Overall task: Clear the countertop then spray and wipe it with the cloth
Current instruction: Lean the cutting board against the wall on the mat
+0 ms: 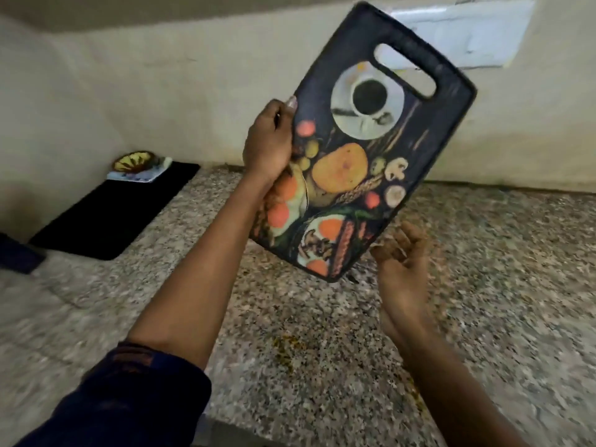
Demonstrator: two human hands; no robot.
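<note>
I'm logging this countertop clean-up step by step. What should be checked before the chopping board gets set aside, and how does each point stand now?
1. Left hand grips the chopping board by its side edge: ok.
2. Board lifted off the granite countertop, tilted: ok.
3. Right hand free, holding nothing: ok.
4. Countertop cleared: not ok; a black mat with a small bowl remains at the back left.
5. Yellow crumbs on the granite: not ok.
6. Spray and cloth within reach: cannot tell.

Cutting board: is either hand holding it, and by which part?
The left hand grips the cutting board by its long left edge, about midway along, not by the handle slot. The right hand is open beside the lower corner, holding nothing.
</note>
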